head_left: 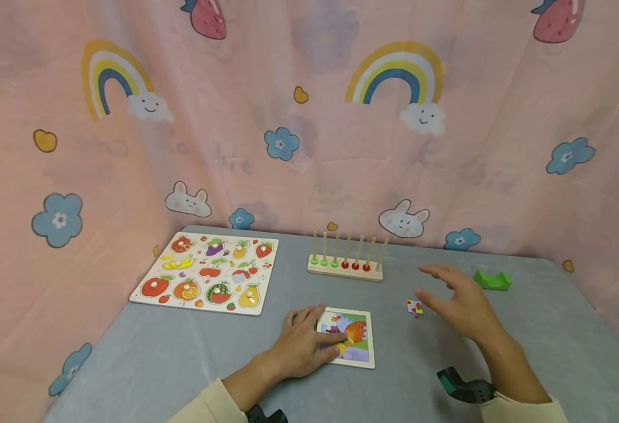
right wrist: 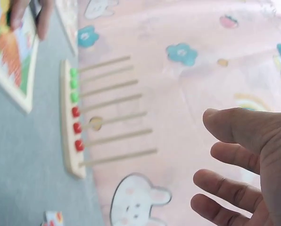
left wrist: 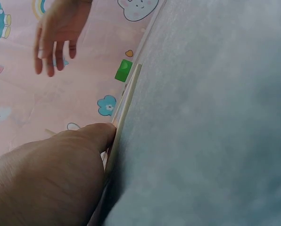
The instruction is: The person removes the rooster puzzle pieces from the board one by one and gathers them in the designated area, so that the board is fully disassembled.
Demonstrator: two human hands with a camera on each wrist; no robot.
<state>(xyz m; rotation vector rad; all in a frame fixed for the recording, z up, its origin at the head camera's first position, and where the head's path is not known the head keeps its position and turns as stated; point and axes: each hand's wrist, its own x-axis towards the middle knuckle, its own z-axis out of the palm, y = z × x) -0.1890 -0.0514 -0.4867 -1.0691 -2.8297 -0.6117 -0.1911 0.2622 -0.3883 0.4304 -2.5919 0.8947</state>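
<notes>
My left hand [head_left: 303, 343] rests on a small framed jigsaw puzzle [head_left: 364, 358], its fingers spread over the left side of the picture. An orange animal shape shows in that picture; part of it is hidden under the fingers. In the left wrist view the puzzle's pale frame [left wrist: 131, 87] appears edge-on beside the thumb. My right hand [head_left: 465, 302] hovers above the table with fingers apart and nothing between them. Close to its thumb in the head view lies a small patch of loose jigsaw pieces [head_left: 415, 308]. The right wrist view also shows the empty right hand [right wrist: 244, 174].
A wooden peg rack [head_left: 345, 270] with green and red beads stands behind the puzzle. To the left lies a large fruit peg board [head_left: 203, 273]. A green curved block [head_left: 492, 281] sits at the right rear. A pink printed curtain [head_left: 309, 176] hangs behind the grey table [head_left: 182, 352].
</notes>
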